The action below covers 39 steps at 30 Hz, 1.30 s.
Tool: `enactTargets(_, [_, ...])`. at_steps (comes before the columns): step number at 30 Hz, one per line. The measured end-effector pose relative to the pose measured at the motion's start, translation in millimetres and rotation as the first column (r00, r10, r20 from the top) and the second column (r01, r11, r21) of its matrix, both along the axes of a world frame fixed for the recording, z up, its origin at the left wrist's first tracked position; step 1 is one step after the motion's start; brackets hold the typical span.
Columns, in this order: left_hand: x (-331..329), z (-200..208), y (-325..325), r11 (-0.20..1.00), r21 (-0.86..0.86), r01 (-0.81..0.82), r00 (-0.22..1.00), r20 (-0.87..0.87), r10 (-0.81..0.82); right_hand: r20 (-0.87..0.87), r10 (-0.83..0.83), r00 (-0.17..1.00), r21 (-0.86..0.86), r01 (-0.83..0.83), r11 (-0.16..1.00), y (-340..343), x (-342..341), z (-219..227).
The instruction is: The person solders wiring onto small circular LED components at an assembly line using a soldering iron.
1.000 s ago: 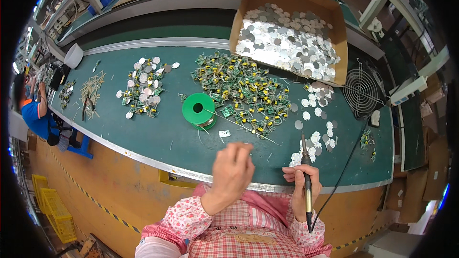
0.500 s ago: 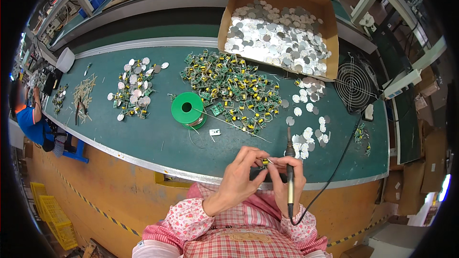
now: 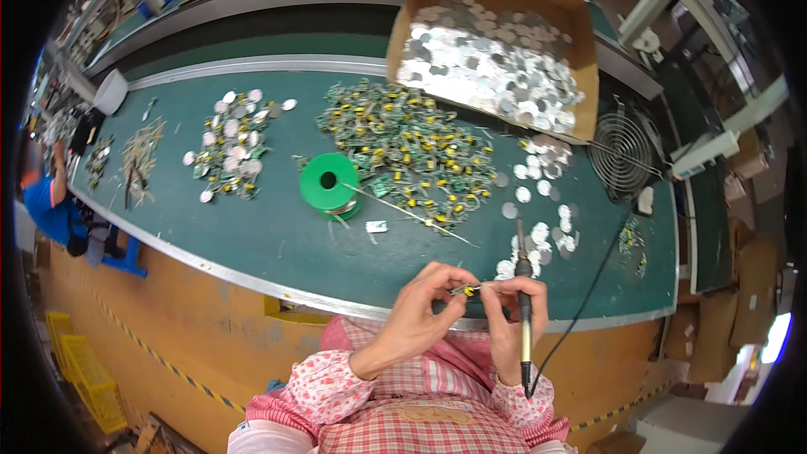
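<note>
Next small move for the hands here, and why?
Probably free the fingertips of the right hand from the small yellow-and-green component, then angle in the slim dark-and-gold soldering iron. The left hand already pinches the component, while the iron's tip points away, toward the round silvery discs.

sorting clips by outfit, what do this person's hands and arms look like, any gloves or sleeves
The left hand and right hand are bare, without gloves. The sleeves are whitish with a small pink-red floral print, gathered at the wrists; farther up comes a pink striped section.
</note>
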<state>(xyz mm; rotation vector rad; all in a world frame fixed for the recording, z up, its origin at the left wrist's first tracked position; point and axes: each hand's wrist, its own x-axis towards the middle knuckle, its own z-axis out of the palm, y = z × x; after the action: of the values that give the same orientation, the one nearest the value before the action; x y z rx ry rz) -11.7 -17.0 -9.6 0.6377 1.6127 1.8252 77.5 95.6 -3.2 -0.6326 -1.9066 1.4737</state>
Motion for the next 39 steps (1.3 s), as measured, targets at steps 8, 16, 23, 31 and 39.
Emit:
enactTargets(8, [6.6,9.0,9.4,0.953,-0.188,-0.239,0.823,-0.561,0.095,0.05,0.033,0.998,0.472,-0.052,0.88,7.8,2.8,14.9])
enactTargets(16, [9.7,16.1,9.2,0.973,-0.227,-0.039,0.983,-0.182,-0.003,0.024,0.026,0.999,0.432,-0.034,0.901,14.1,11.0,4.2])
enactTargets(23, [0.1,15.1,7.5,0.986,0.051,0.158,0.842,0.515,-0.161,-0.066,-0.011,0.998,0.364,0.035,0.931,10.9,19.7,-2.6])
enactTargets(31, [-12.5,13.4,6.0,0.97,-0.068,0.233,0.911,0.364,-0.193,0.116,-0.151,0.982,0.472,0.079,0.878,38.8,9.9,4.4])
enactTargets(39, [-20.9,12.3,3.6,0.992,0.001,0.124,0.92,0.375,-0.115,0.321,-0.067,0.945,0.641,-0.164,0.75,55.6,-3.0,2.3])
